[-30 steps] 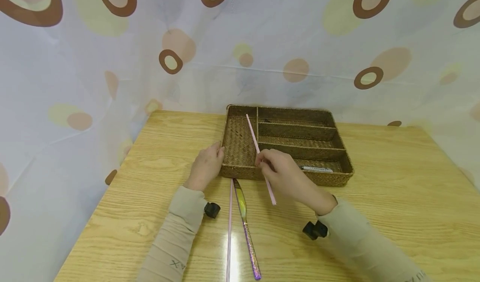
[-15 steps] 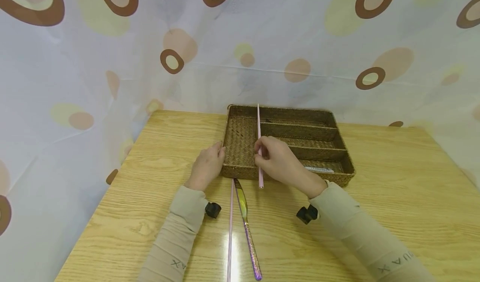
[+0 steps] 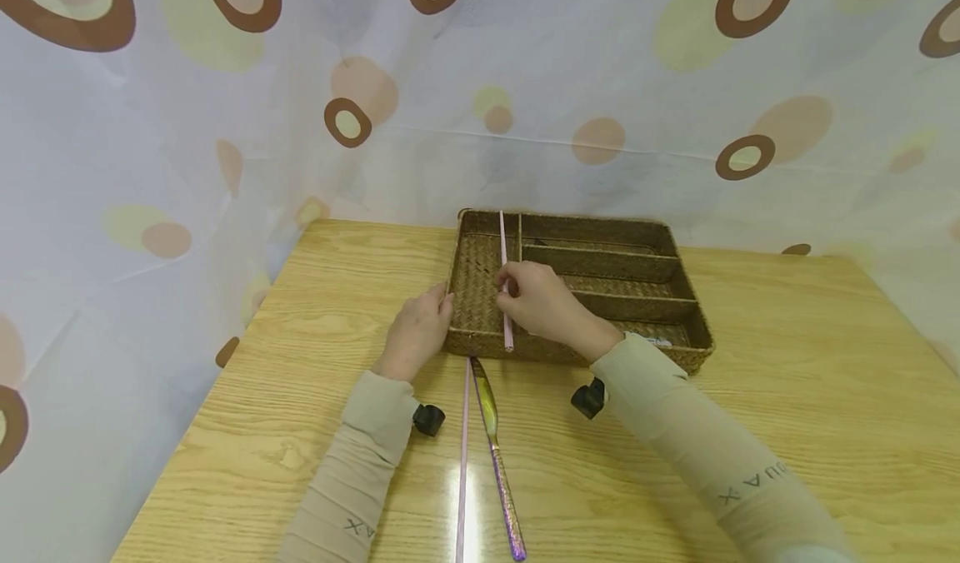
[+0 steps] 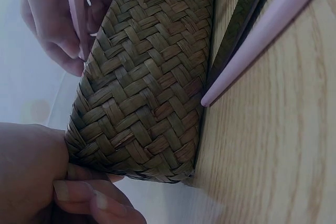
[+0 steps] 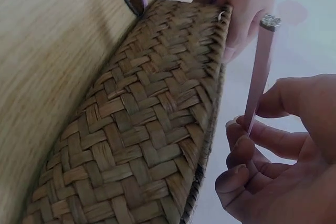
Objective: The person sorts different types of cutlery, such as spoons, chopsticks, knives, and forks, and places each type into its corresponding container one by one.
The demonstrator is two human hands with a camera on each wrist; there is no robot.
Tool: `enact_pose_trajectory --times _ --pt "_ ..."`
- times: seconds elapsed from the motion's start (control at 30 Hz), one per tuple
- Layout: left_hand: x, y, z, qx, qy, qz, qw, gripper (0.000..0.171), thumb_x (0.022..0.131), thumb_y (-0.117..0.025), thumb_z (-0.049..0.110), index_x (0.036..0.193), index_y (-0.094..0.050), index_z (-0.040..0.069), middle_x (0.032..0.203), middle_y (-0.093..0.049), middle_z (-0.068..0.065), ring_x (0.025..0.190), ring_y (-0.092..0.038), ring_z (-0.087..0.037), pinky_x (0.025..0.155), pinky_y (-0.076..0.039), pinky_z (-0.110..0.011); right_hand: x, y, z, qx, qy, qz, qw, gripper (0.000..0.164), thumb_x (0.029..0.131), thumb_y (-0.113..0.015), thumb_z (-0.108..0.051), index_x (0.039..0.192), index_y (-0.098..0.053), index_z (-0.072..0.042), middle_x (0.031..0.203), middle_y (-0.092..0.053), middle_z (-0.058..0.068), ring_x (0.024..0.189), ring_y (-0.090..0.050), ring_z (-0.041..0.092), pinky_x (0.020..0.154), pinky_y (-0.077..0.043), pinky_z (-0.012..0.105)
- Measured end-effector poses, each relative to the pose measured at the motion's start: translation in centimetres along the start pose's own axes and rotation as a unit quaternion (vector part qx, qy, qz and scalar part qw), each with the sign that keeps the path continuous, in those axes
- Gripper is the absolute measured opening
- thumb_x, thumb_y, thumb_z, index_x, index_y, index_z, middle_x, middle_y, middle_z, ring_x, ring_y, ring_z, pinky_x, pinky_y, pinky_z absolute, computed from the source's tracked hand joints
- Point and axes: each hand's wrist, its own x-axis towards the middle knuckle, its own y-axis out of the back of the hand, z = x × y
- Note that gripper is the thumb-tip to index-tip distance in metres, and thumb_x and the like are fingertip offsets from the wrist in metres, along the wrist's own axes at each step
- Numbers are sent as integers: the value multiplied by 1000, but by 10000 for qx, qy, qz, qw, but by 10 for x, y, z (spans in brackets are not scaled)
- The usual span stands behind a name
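Note:
A brown woven divided tray (image 3: 480, 344) stands at the back of the table. My left hand (image 3: 416, 330) grips its left wall near the front corner, thumb and fingers on either side of the wall in the left wrist view. Over the tray's long left compartment, my right hand (image 3: 542, 296) pinches a pink chopstick (image 3: 503, 238) between thumb and fingers. The chopstick points front to back, its silvery blunt end (image 5: 271, 22) toward me. A second pink chopstick (image 3: 463, 455) lies on the table, its tip at the tray's front wall, beside an iridescent table knife (image 3: 501, 480).
A white pen (image 3: 658, 341), partly hidden by the right arm, lies in the tray's front right compartment. Something small and dark (image 3: 537, 243) sits in the back right compartment. A patterned curtain (image 3: 420, 163) hangs right behind the table.
My right hand has carried the pink chopstick left and away from me, turning it from slanted to nearly straight over the left compartment. The left hand stays on the tray wall.

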Motion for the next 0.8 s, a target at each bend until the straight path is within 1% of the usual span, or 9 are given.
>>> enact_pose_trajectory --times 0.2,0.4,0.53,0.8 --pt "1 -1 -1 23 74 -33 10000 43 102 -32 27 134 -39 0 53 -47 -5 38 -36 -13 36 -35 -26 15 -5 4 -58 -142 5 9999 21 90 -51 -10 108 -58 -4 75 -57 7 54 -47 17 49 -40 30" --pt "1 -1 0 103 162 -25 9998 43 102 -32 28 134 -39 1 58 -49 -6 43 -40 -14 41 -38 -29 24 -9 6 -61 -278 30 9996 24 90 -51 -10 112 -57 -2 80 -59 8 57 -48 18 53 -41 31" --pt "1 0 1 84 155 -33 9998 43 102 -32 28 134 -40 1 59 -49 -6 44 -41 -15 42 -38 -29 28 -11 8 -52 -436 -64 9990 28 91 -51 -12 116 -55 0 85 -59 8 60 -50 17 56 -42 31" --pt "1 0 0 142 64 40 9999 42 102 -33 26 133 -41 0 57 -48 -5 43 -38 -13 40 -36 -27 35 -12 9 -135 -709 -260 9971 32 92 -49 -14 120 -54 -1 94 -61 8 62 -52 16 55 -42 30"
